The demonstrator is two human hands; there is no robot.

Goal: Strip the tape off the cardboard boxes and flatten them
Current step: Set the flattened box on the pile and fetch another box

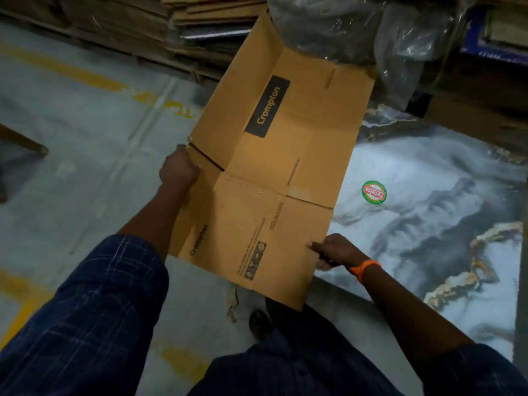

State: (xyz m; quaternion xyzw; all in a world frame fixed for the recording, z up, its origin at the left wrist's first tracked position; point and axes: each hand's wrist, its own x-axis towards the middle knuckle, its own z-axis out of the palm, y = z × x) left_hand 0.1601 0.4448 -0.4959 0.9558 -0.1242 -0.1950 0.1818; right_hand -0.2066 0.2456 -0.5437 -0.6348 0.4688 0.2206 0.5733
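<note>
A flattened brown cardboard box (285, 155) printed with "Crompton" is held out in front of me, tilted away toward the back. My left hand (178, 170) grips its left edge where a flap meets the panel. My right hand (333, 251), with an orange band on the wrist, pinches the lower right edge of the near flap. No tape strip is plainly visible on the box; a few shiny specks lie along the middle crease.
A stack of flat cardboard (211, 10) lies at the back on a pallet (137, 50). Clear plastic bags (371, 27) hang at the top right. A marbled slab (428, 195) with a round green sticker (374, 191) lies right. My foot (258, 324) stands below the box.
</note>
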